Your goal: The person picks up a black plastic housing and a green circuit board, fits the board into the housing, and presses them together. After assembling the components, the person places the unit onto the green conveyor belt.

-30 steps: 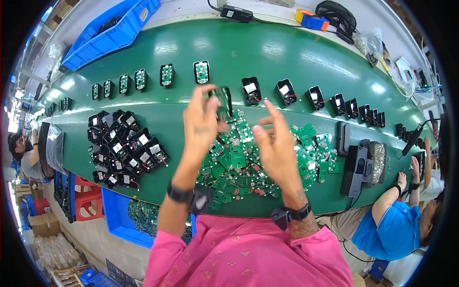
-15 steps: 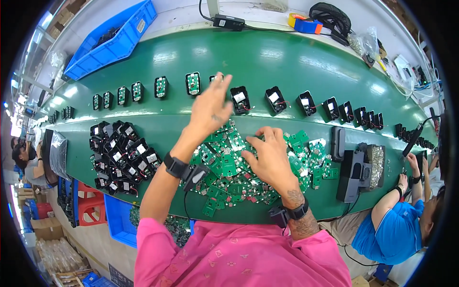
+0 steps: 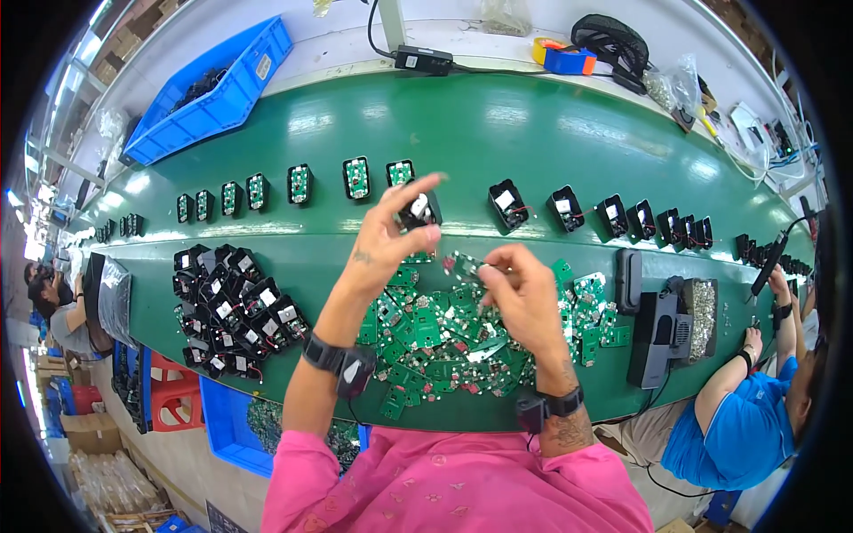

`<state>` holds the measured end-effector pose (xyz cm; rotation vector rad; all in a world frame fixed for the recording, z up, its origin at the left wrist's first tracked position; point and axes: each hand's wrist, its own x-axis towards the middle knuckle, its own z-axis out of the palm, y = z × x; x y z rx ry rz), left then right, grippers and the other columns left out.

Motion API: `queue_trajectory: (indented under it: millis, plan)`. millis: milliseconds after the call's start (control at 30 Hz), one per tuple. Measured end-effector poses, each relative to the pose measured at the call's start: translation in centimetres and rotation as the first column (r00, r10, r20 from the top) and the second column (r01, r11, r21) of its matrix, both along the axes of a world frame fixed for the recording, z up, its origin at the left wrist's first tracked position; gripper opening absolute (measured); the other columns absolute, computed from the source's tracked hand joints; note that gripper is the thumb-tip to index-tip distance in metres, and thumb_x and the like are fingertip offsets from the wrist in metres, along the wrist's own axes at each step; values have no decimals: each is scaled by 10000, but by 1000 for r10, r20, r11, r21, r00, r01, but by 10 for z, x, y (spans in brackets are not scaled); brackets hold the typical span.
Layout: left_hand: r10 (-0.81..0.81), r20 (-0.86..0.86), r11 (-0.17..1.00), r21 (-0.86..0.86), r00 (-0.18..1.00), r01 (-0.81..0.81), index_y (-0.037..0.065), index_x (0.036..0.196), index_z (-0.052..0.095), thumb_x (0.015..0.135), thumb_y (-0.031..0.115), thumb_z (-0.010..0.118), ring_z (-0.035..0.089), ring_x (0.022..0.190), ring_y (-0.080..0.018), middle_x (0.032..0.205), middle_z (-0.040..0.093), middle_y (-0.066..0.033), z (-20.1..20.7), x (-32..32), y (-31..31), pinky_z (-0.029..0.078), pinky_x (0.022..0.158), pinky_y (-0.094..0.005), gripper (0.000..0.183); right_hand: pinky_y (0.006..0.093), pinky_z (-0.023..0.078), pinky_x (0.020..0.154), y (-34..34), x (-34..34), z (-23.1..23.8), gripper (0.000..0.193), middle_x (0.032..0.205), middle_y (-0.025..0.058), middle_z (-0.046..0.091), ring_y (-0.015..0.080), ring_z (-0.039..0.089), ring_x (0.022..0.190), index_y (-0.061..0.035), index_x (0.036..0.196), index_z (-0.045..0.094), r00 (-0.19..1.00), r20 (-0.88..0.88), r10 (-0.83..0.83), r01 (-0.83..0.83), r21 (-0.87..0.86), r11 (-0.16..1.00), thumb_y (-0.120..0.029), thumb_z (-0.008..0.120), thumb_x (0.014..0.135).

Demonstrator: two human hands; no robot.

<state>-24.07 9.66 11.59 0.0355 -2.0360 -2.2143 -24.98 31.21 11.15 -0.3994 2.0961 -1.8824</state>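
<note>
My left hand (image 3: 380,242) is curled round a small black plastic housing (image 3: 421,210) with a white part inside, thumb on its near side and a finger reaching past its far side. In my right hand (image 3: 522,293), thumb and fingers pinch a green circuit board (image 3: 462,266) by its right end, just above a heap of loose circuit boards (image 3: 444,355). Beyond my left hand stands a housing with a green board in it (image 3: 400,171), and another such housing (image 3: 356,178) is to its left. Right of my hands, an open housing (image 3: 508,205) shows a white part and red wire.
A pile of black housings (image 3: 238,311) lies left on the green table (image 3: 418,115). Several housings continue the row both ways. A blue crate (image 3: 209,98) is at the far left. A grey speaker-like device (image 3: 653,342) and a tray of small metal parts (image 3: 702,315) stand right, near a co-worker (image 3: 733,417).
My left hand has taken a housing out of the row and drawn it nearer. My right hand has lifted a circuit board from the heap.
</note>
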Motion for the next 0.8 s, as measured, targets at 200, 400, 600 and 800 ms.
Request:
queue_trajectory:
  millis: [200,400,600,800]
  plan:
    - [-83,115,979,195,990,60,16,1115,720,833,50,714,541,949,-116,1183,476,-43,-11,31,11,473,739,-246,283,252,538,501,7,0,12,149,857,81,624,136,639,574,46,1052,607,991,116,-60,97,-351,931,-57,636,948]
    - [25,12,975,-220,1000,-22,55,983,763,841,75,721,536,1038,-202,1242,504,-116,-13,41,28,446,910,-328,150,245,527,499,8,0,8,180,869,95,645,135,636,579,56,1062,613,979,199,48,50,-460,886,-75,652,945]
    - [4,-190,942,-329,982,-67,20,962,728,799,8,690,530,1085,-252,1291,489,-135,-17,49,32,450,917,-350,168,247,532,490,-1,2,5,160,864,93,648,134,647,573,54,1062,622,961,254,113,-7,-385,923,-44,646,938]
    - [-2,-86,938,-344,996,-28,100,1150,691,776,64,742,518,1178,-319,1304,482,-157,-3,53,40,463,964,-380,379,230,522,503,-5,4,-5,167,873,82,654,110,642,582,48,1067,625,972,227,59,21,-336,942,-44,659,931]
